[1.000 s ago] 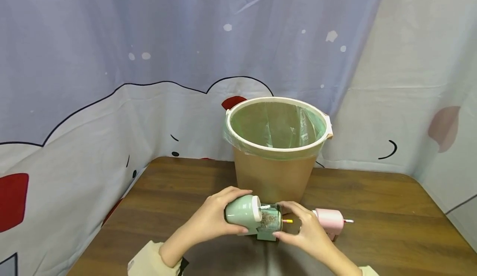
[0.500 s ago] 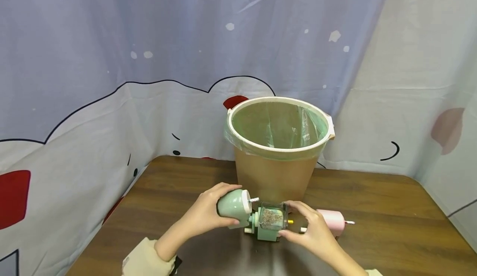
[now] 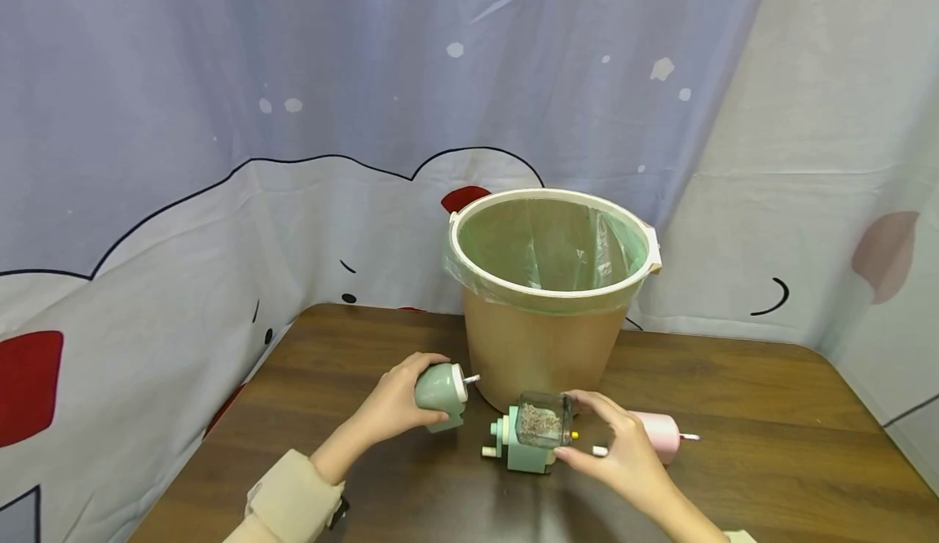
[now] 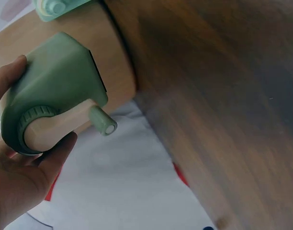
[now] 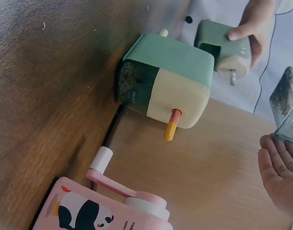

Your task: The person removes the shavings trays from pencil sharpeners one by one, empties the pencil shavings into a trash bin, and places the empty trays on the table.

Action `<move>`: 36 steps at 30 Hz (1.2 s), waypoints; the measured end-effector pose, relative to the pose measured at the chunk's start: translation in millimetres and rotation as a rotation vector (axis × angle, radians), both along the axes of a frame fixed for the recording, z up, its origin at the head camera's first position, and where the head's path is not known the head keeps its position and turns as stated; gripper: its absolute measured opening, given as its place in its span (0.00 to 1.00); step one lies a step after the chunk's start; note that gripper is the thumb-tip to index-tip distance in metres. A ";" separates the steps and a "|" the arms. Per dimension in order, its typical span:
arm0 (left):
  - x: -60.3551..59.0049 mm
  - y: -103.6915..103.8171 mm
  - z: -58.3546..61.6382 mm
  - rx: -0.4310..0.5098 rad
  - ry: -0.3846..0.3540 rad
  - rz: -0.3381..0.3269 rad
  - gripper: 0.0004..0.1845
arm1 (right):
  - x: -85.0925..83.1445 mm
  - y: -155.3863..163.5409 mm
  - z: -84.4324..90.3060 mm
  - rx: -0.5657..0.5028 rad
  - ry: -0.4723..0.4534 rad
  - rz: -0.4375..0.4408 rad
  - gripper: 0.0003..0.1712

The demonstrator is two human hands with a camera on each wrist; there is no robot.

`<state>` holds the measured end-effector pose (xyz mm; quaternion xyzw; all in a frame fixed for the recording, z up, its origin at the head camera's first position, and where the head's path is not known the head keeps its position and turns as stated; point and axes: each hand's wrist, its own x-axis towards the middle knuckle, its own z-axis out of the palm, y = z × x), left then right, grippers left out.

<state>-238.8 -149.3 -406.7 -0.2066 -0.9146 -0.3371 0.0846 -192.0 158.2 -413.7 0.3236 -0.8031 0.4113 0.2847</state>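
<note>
My left hand [image 3: 396, 400] grips a dark green crank pencil sharpener [image 3: 438, 388], tipped on its side left of the bin's foot. Its crank [image 4: 55, 127] faces the left wrist view, and a whitish pencil [image 5: 233, 77] pokes from its pale front. An opening like a drawer slot shows in its body. With fingers and thumb, my right hand [image 3: 619, 457] holds a clear shavings drawer [image 3: 541, 425] containing brown shavings. In the head view the drawer overlaps a mint and cream sharpener [image 5: 177, 55] standing on the table, a yellow-red pencil [image 5: 172, 125] in its front.
A tan bin [image 3: 543, 339] lined with a clear green bag stands behind both hands on the brown wooden table [image 3: 734, 429]. Right of my right hand is a pink panda sharpener [image 3: 660, 435] with a pencil in it. A patterned curtain [image 3: 352, 78] closes off the back.
My left hand has carried the dark green sharpener leftward, widening the gap to the shavings drawer. The drawer has shifted slightly right with my right hand. The mint sharpener shows more now.
</note>
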 end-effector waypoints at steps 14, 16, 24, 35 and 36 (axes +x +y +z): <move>-15.2 -7.5 -21.0 -0.068 -0.025 -0.031 0.37 | 2.9 1.0 6.7 -0.067 -0.048 0.026 0.36; -15.4 -7.6 -23.5 -0.090 -0.033 -0.043 0.37 | 3.7 1.5 9.7 -0.074 -0.045 0.037 0.36; -12.5 -11.1 -33.3 -0.096 -0.057 -0.032 0.36 | 3.5 5.4 30.3 -0.094 -0.042 0.005 0.35; -14.6 -11.3 -36.6 -0.122 -0.088 -0.059 0.37 | 6.6 12.0 63.9 -0.108 -0.077 0.072 0.35; -15.0 -10.9 -36.5 -0.123 -0.088 -0.065 0.37 | 6.2 12.8 69.6 -0.113 -0.075 0.088 0.35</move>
